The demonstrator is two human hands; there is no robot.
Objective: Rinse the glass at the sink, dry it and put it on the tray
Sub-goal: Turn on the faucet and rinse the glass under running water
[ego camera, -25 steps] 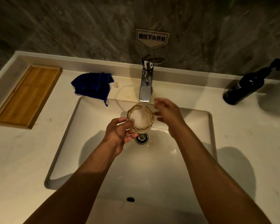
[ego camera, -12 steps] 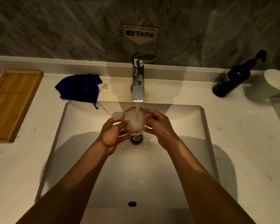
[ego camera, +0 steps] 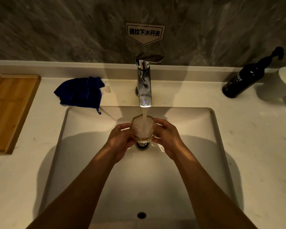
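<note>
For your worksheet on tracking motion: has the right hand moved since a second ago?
Yes. The right hand has closed leftward onto the glass under the tap; earlier it hovered apart from it.

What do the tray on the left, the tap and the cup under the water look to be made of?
The tray looks like bamboo or light wood: warm tan, visible grain, matte. The tap looks like polished chrome-plated metal, with mirror-like reflections. The cup, held in both hands, seems clear faceted glass with an amber tint, though the warm light may cause that.
</note>
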